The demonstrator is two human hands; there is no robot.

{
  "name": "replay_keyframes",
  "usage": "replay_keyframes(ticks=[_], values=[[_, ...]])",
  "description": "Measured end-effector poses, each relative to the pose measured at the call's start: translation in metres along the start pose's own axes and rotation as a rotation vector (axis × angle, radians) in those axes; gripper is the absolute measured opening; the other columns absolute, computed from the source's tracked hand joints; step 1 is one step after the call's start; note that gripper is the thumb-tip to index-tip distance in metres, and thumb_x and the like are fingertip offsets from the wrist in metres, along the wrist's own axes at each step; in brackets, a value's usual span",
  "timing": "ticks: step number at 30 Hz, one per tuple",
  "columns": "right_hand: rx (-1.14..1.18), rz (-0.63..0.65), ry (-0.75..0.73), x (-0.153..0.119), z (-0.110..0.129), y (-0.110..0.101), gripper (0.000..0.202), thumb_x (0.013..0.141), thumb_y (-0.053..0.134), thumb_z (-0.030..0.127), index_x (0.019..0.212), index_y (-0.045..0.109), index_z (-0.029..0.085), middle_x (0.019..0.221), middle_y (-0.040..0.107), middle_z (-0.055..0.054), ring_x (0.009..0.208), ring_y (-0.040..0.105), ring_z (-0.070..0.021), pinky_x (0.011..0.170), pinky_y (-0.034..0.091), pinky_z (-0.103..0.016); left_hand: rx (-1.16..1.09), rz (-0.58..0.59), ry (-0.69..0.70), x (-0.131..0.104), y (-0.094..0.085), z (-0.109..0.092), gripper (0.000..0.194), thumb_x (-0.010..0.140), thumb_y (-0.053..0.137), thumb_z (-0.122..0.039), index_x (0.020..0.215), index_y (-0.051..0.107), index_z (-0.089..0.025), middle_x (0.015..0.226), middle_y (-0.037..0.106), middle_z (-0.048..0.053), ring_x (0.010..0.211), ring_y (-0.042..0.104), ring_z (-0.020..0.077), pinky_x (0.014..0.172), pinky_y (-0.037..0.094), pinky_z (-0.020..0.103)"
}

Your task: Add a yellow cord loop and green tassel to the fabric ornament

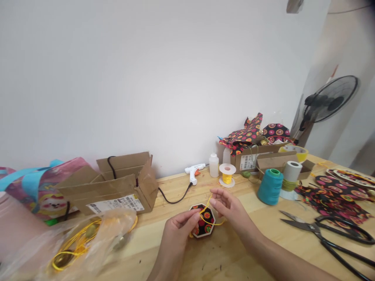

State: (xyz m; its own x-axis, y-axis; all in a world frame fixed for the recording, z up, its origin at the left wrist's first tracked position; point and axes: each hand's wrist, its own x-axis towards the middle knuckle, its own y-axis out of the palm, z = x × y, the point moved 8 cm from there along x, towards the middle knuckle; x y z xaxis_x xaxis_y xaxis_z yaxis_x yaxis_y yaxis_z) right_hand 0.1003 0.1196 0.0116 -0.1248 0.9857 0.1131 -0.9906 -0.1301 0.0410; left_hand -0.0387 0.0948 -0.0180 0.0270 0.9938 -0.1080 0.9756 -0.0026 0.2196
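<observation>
In the middle of the wooden table lies an octagonal piece (207,222) with a pale rim, faced in black fabric with red, orange and green round motifs. My left hand (183,228) is closed over its left side, thumb and forefinger pinched on a thin yellow cord (218,224); the hand hides part of the piece. To the upper right, my right hand (230,207) pinches the same cord between thumb and fingertips. A loop of the cord curves across the piece between both hands.
Behind stand a white glue gun (193,171), a bottle (213,166) and a yellow cord spool (227,177). Right are a teal thread cone (271,187), black scissors (318,228) and fabric scraps (334,203). Left are a cardboard box (117,191) and a plastic bag (102,234) holding cord.
</observation>
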Motion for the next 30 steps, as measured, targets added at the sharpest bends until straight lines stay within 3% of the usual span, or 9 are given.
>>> replay_keyframes(ticks=[2, 6, 12, 22, 30], values=[[0.026, 0.079, 0.037, -0.002, -0.005, 0.009, 0.041, 0.065, 0.061, 0.04, 0.095, 0.057, 0.014, 0.078, 0.061, -0.005, 0.07, 0.056, -0.0161, 0.061, 0.044, -0.026, -0.007, 0.02, 0.0, 0.0, 0.002, -0.001, 0.024, 0.065, 0.065, -0.029, 0.085, 0.068, -0.016, 0.062, 0.066, 0.003, 0.073, 0.057, 0.0177, 0.071, 0.043, 0.028], [0.102, 0.2, 0.063, -0.007, -0.01, 0.023, 0.029, 0.062, 0.065, 0.037, 0.077, 0.065, 0.012, 0.065, 0.063, -0.003, 0.062, 0.056, -0.0151, 0.06, 0.043, -0.027, 0.098, 0.047, 0.001, -0.005, 0.01, -0.01, 0.021, 0.065, 0.064, -0.028, 0.082, 0.069, -0.016, 0.071, 0.069, 0.004, 0.071, 0.057, 0.0157, 0.066, 0.043, 0.024], [0.169, 0.164, 0.084, -0.006, -0.01, 0.021, 0.025, 0.059, 0.067, 0.038, 0.056, 0.064, 0.013, 0.054, 0.058, 0.001, 0.051, 0.048, -0.0092, 0.052, 0.037, -0.021, 0.102, 0.026, 0.016, -0.007, 0.016, -0.016, 0.013, 0.059, 0.069, -0.023, 0.07, 0.068, -0.016, 0.066, 0.07, 0.002, 0.06, 0.058, 0.0107, 0.056, 0.043, 0.017], [0.259, 0.192, 0.192, -0.007, -0.015, 0.021, 0.029, 0.057, 0.068, 0.04, 0.058, 0.064, 0.011, 0.055, 0.06, -0.001, 0.05, 0.05, -0.0093, 0.051, 0.038, -0.021, 0.118, -0.016, 0.014, -0.004, 0.01, -0.014, 0.013, 0.055, 0.071, -0.024, 0.064, 0.068, -0.015, 0.048, 0.063, -0.002, 0.047, 0.051, 0.0074, 0.049, 0.04, 0.015], [0.258, 0.127, 0.218, -0.009, -0.012, 0.015, 0.031, 0.056, 0.068, 0.041, 0.047, 0.057, 0.014, 0.043, 0.048, 0.005, 0.04, 0.037, -0.0056, 0.041, 0.028, -0.019, 0.118, -0.008, 0.0, -0.006, 0.011, -0.014, 0.015, 0.055, 0.071, -0.026, 0.067, 0.07, -0.016, 0.048, 0.062, -0.002, 0.048, 0.049, 0.0084, 0.051, 0.04, 0.018]])
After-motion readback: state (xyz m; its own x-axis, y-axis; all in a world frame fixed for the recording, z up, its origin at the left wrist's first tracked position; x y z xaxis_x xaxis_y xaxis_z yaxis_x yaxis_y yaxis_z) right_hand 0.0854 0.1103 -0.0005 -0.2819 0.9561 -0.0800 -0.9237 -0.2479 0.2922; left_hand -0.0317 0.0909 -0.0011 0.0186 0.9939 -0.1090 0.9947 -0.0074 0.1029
